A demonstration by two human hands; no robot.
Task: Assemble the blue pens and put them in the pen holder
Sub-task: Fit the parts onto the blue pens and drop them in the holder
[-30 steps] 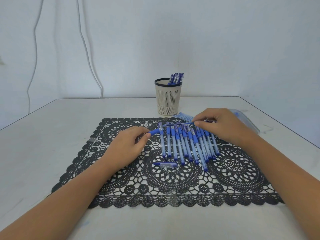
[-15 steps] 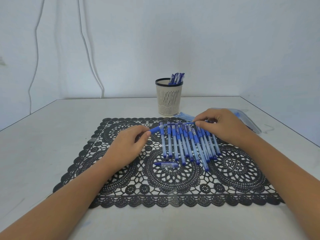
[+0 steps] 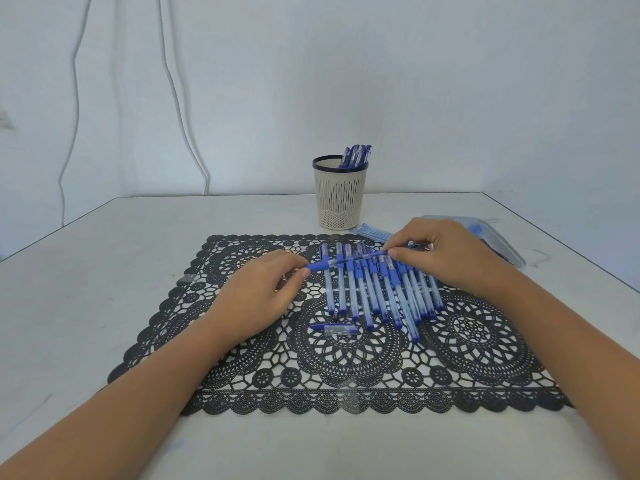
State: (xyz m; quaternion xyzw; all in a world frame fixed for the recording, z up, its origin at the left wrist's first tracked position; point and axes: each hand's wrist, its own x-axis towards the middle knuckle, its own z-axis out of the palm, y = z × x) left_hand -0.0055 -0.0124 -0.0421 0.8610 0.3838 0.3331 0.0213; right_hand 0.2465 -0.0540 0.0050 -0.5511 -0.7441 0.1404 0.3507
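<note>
A blue pen (image 3: 341, 262) lies crosswise above a row of several blue pen barrels (image 3: 379, 291) on the black lace mat (image 3: 332, 358). My left hand (image 3: 258, 294) pinches its blue grip end. My right hand (image 3: 446, 256) pinches its other end between thumb and fingers. A loose blue cap (image 3: 334, 329) lies on the mat just below the row. The beige pen holder (image 3: 340, 197) stands behind the mat, with several capped blue pens (image 3: 356, 156) inside.
A clear plastic bag (image 3: 491, 242) with blue parts lies at the right, behind my right hand. A few pale blue refills (image 3: 370, 232) lie beside the holder's base. White cables (image 3: 173, 95) hang on the wall at the back left.
Both hands hold the same pen almost as before. Its left end has dipped a little lower, toward my left hand.
</note>
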